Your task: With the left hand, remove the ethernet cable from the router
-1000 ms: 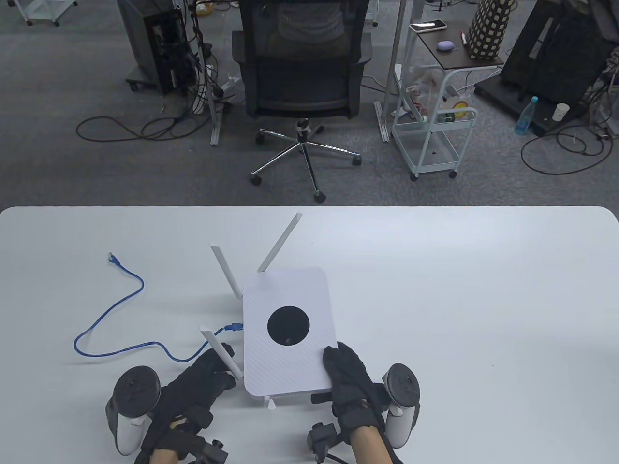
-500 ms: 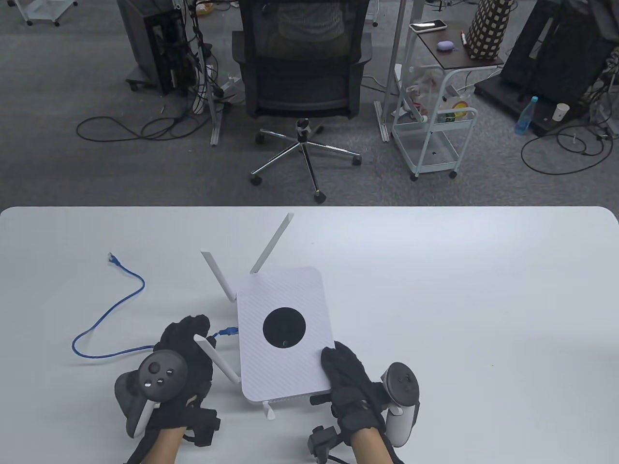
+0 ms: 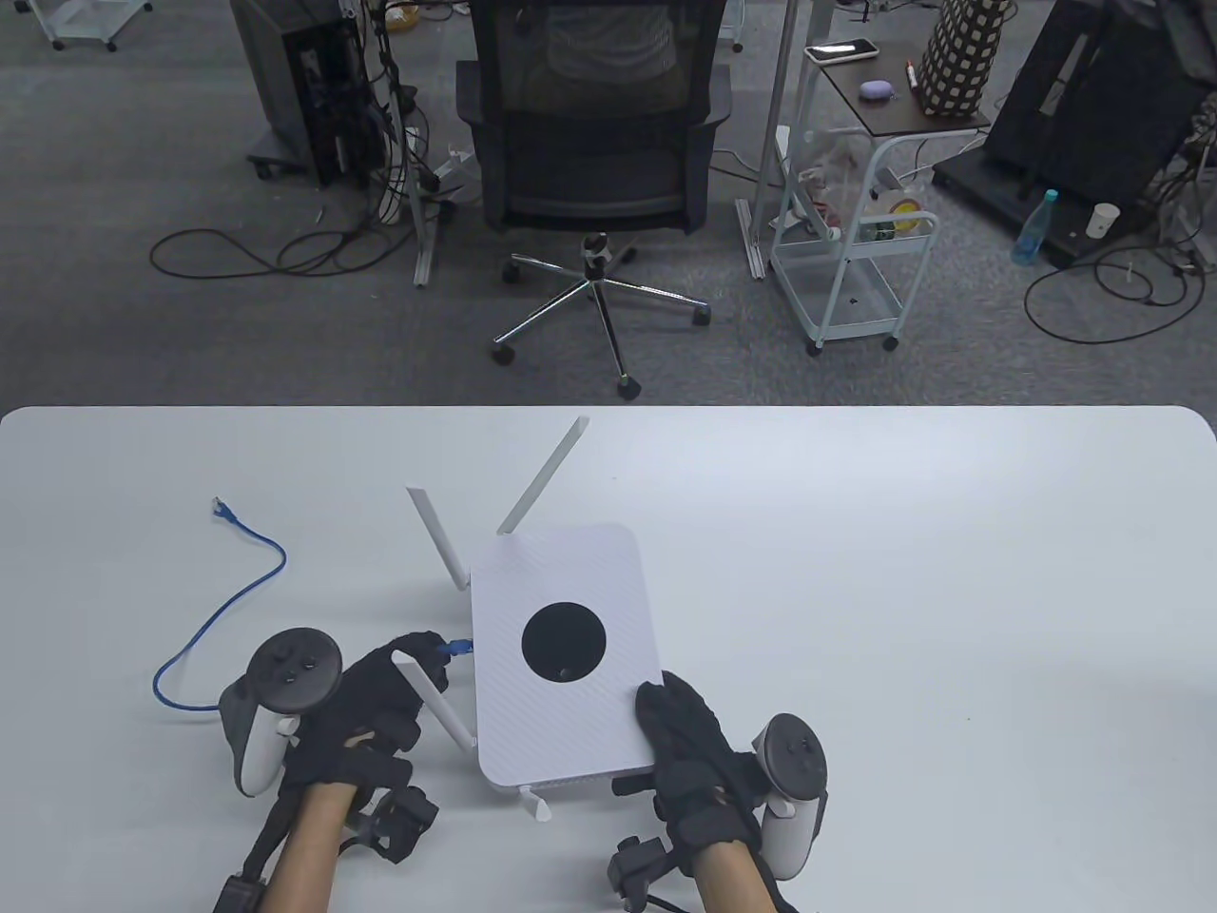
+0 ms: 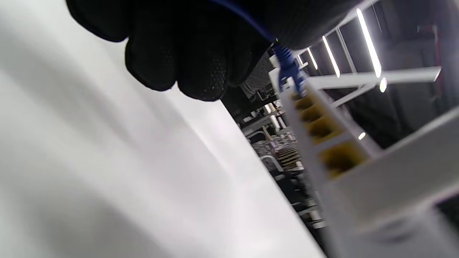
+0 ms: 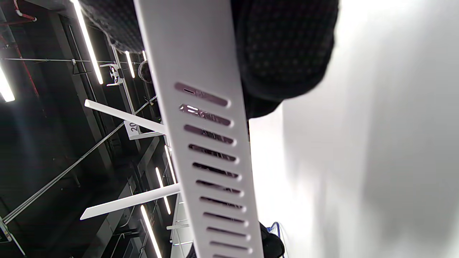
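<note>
Two gloved hands work at a white router [image 3: 561, 647] lying near the front edge of the desk [image 3: 951, 590], left of its middle. Its flat top bears a black disc, and its antennas stick out on the left and far sides.

The left hand [image 3: 376, 699] lies on the desk just left of the router, its fingertips [image 3: 423, 647] closed around the blue cable [image 3: 223, 594] right at the plug [image 3: 459, 648]. One antenna [image 3: 433, 699] slants across in front of this hand. In the left wrist view the plug [image 4: 288, 71] sits in the end port of a row of yellow sockets on the router [image 4: 358, 172], and the cable runs up from it into the dark fingers [image 4: 200, 53]; the plug looks seated, though the blur makes it hard to be sure. From the hand the cable loops out to the left over the desk, then runs toward the far left, where its free plug [image 3: 222, 507] lies on the bare top.

The right hand [image 3: 699, 761] grips the router's front right corner, fingers on top of the shell. In the right wrist view the slotted side of the router [image 5: 211, 154] passes between the gloved fingers [image 5: 287, 53] above and the desk [image 5: 376, 161] beside it, and two antennas show pale against a dark ceiling.
</note>
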### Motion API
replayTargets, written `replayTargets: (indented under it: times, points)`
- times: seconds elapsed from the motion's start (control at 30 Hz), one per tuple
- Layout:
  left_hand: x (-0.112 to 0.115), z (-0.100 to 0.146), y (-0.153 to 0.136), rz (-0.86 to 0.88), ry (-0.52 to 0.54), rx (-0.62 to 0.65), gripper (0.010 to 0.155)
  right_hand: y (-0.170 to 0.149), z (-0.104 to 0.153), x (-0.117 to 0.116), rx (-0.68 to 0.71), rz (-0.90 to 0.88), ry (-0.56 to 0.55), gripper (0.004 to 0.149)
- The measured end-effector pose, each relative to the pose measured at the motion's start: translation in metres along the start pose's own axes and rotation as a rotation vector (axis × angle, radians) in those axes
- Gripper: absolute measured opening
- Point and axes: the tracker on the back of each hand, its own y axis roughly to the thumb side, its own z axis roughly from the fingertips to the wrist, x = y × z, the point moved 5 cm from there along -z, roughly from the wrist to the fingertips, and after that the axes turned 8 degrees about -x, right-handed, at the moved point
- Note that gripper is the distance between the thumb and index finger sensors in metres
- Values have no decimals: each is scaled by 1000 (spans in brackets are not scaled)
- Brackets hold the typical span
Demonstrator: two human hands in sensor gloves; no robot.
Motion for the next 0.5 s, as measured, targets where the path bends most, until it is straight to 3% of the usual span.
replayTargets:
  times: [0.1,0.5]
  points:
    - [0,-4,1,74,-50,10,51,1,0,-3,5,22,4,69]
    - [8,-12,2,-64,-76,-73,45,1,0,-3,15,47,-1,69]
